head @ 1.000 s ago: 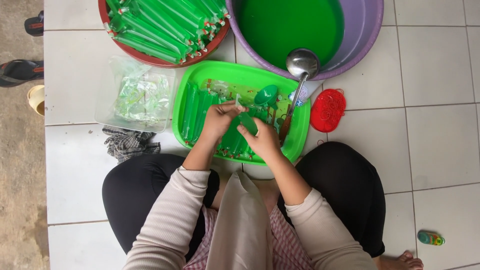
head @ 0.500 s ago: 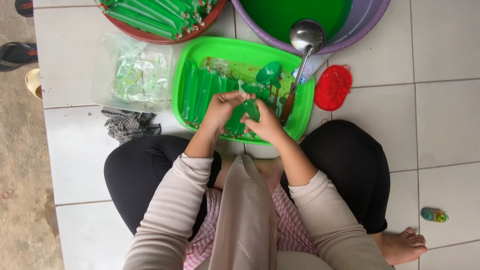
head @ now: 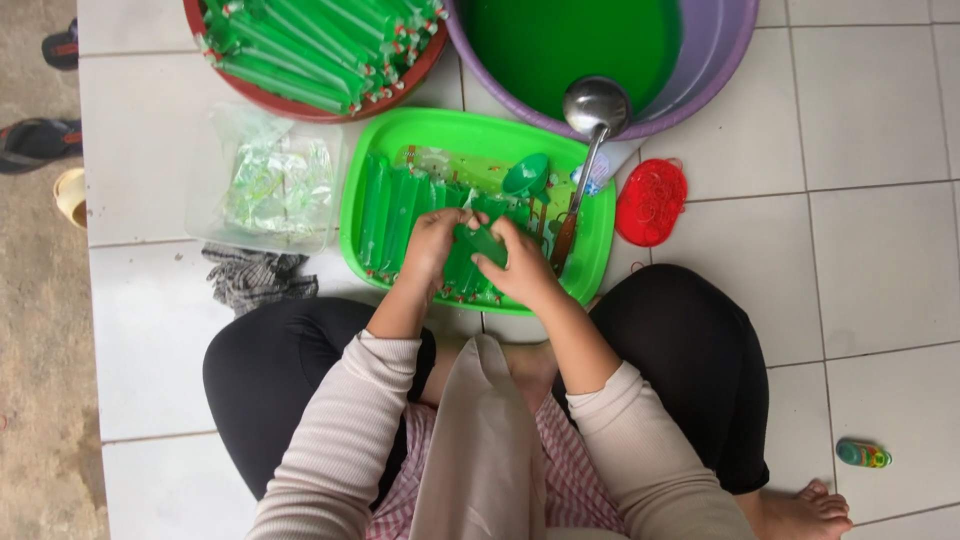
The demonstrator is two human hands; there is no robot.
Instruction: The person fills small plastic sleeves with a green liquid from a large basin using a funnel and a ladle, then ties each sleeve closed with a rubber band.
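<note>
- Green bag [head: 482,243], small and filled with green liquid, is between both hands, just above the green tray [head: 597,262].
- Her left hand [head: 437,243] closes its fingers on one end of the bag, and the right hand [head: 520,268] grips the other end; the two hands are close together, almost touching.
- Inside the tray lie several long filled bags [head: 390,208] side by side, and also a small green funnel [head: 525,176].
- A metal ladle [head: 594,110] rests with its bowl on the rim of the purple basin [head: 715,60], and its handle goes down into the tray.
- The basin holds green liquid [head: 570,40].
- A round reddish bowl [head: 300,105] at the top is full of long green tied bags [head: 300,45].
- Left of the tray stands a clear box [head: 215,225] with plastic bags inside, and a grey cloth [head: 250,280] lies just under it.
- Right of the tray is a red lid [head: 650,202] with rubber bands in it.
- The person sits on white floor tiles [head: 880,270] with crossed legs, and a small green object [head: 862,454] lies near the foot.
</note>
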